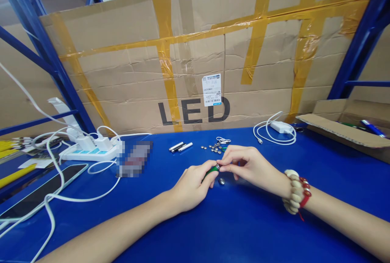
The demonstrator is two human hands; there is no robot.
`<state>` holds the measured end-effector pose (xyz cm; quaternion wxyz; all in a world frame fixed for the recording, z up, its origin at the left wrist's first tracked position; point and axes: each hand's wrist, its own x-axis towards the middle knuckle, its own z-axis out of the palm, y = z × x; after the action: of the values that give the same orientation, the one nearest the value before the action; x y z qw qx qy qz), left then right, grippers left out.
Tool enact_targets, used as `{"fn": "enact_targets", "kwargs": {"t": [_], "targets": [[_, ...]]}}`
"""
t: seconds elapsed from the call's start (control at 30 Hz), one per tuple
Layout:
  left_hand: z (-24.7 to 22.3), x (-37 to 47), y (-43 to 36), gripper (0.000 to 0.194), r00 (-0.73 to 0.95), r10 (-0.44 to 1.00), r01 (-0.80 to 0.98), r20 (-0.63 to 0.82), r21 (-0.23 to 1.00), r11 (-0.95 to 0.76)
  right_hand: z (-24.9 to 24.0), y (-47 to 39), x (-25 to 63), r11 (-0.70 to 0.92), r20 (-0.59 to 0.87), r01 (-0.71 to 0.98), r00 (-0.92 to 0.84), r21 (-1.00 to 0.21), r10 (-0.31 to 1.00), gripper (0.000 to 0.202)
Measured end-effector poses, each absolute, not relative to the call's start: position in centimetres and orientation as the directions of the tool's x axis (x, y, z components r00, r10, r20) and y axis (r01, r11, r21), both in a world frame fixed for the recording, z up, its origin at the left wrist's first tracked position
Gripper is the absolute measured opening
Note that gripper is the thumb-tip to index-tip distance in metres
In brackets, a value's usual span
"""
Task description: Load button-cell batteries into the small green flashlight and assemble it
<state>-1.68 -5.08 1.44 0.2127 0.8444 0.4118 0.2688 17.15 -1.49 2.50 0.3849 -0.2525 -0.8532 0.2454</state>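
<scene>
A green tube (211, 171) lies in the grip of my left hand (191, 185), its metal end pointing right. My right hand (248, 168) touches that end with thumb and forefinger pinched; anything between those fingertips is too small to make out. Just below the fingertips a small round metal piece (222, 181) rests on the blue table (243, 230). Behind the hands lie several small silver discs (215, 147), and a looped silver-white cord (223, 140) sits beyond them. Farther left are several silver and black cylinders (180, 146).
At the left are a power strip (91, 155) with white cables, a phone (42, 190) and a blurred dark flat item (134, 159). A white charger (282, 127) with coiled cable lies back right, beside an open cardboard box (344, 131). A large cardboard sheet (137, 84) stands behind.
</scene>
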Motion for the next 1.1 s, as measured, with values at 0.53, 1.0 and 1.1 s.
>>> {"fn": "enact_targets", "kwargs": {"t": [0.53,1.0,1.1], "targets": [[1.38,-1.67,-4.98,0.018,0.519,0.811,0.579,0.271,0.586,-0.567,2.35,-1.36,17.17,0.744,0.522,0.231,-0.584,-0.627,0.621,0.021],[1.40,-1.69,-5.00,0.018,0.530,0.802,0.580,0.276,0.573,-0.580,2.20,-1.19,17.19,0.728,0.505,0.220,-0.591,-0.650,0.629,0.023],[1.36,-1.71,-4.99,0.018,0.530,0.801,0.578,0.278,0.572,-0.582,2.23,-1.17,17.22,0.738,0.513,0.225,-0.591,-0.637,0.623,0.022]]}}
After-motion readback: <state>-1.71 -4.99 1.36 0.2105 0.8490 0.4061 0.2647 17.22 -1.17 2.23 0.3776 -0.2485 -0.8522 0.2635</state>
